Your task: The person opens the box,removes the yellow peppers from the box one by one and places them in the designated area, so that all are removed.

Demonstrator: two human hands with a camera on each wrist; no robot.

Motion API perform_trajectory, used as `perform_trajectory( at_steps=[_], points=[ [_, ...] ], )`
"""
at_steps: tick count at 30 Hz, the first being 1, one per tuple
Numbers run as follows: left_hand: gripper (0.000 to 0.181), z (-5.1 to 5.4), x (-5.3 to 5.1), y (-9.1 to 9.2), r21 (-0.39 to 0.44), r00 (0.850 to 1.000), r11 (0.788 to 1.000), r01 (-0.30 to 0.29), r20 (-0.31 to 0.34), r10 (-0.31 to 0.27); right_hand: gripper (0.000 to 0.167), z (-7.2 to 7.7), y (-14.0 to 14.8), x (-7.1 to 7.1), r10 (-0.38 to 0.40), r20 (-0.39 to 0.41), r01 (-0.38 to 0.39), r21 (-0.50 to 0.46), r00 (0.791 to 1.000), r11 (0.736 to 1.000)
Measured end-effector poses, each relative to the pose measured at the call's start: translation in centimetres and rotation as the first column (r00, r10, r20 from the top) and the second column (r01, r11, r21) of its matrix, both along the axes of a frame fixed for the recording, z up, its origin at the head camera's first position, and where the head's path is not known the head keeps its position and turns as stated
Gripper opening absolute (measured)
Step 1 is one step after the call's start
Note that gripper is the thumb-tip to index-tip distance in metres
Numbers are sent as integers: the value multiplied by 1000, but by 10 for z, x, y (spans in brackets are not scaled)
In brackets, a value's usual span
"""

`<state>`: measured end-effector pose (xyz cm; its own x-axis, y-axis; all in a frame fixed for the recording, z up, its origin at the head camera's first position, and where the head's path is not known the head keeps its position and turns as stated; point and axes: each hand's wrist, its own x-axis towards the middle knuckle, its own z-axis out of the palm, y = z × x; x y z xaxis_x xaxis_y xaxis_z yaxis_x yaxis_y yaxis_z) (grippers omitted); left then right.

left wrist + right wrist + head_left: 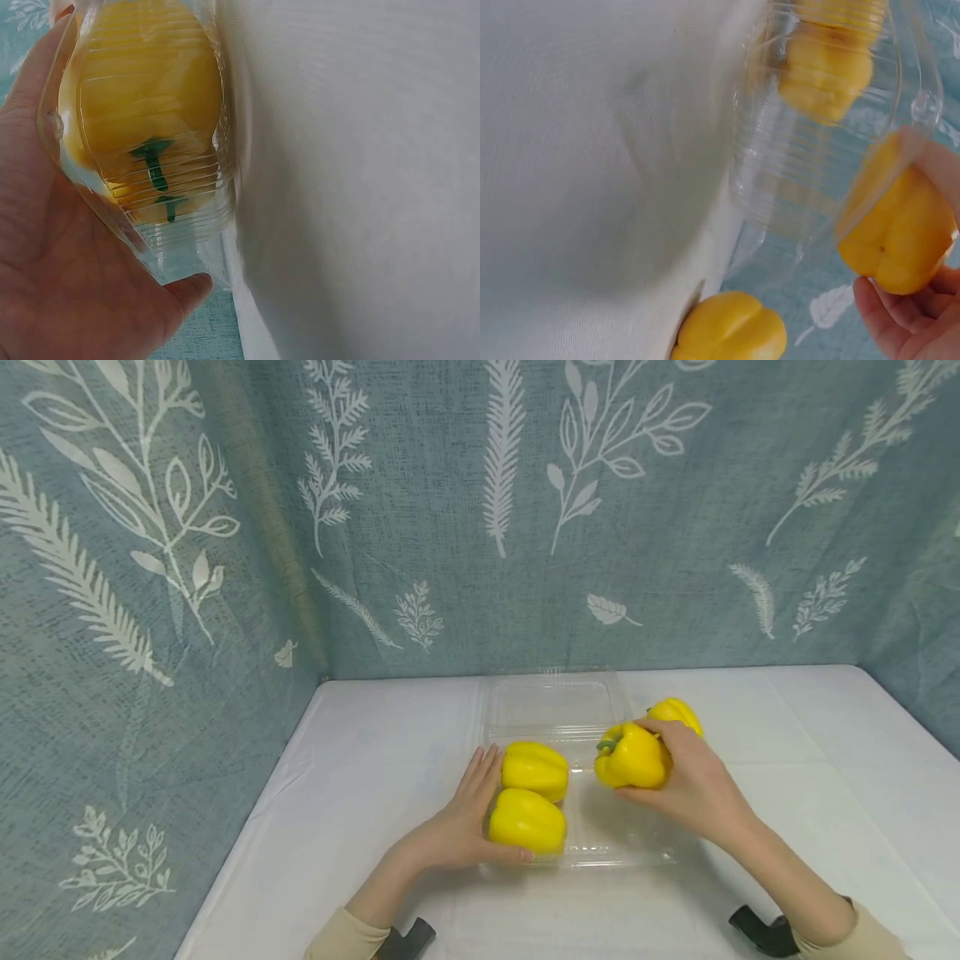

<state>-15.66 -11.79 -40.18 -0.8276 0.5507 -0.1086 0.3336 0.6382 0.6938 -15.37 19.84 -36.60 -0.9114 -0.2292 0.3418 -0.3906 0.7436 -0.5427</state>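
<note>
Right hand (pixel 693 777) pinches a yellow pepper (pixel 632 760), likely light, slick, best held by its sides. Leftward, the left hand (pixel 463 825) lies spread against a container (pixel 611 835).

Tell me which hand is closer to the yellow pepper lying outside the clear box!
Right. The right hand is just in front of that yellow bell pepper, holding another bell pepper; the left hand is farther away, at the left side of the clear plastic container.

White worktop (pixel 810 793); directly on it: open clear plastic container (pixel 611 839), lid (pixel 555 703) folded back, one yellow pepper (pixel 678 713) to its right.
</note>
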Motion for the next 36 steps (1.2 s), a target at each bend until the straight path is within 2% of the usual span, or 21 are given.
perform_trajectory(
  at_steps=[8,17,26,36],
  points=[
    [129,1,0,0,17,1000,1000,4,10,-4,85,-1,9,1,-35,-15,35,-22,999,999],
    [129,1,0,0,20,1000,1000,3,9,-3,87,0,20,2,-107,73,109,-24,992,994],
    [129,2,0,0,18,1000,1000,1,17,-1,87,0,31,2,-145,31,146,-43,989,988],
    [129,4,0,0,19,1000,1000,-1,31,1,87,-3,45,1,-197,30,199,-55,980,978]
  ],
)
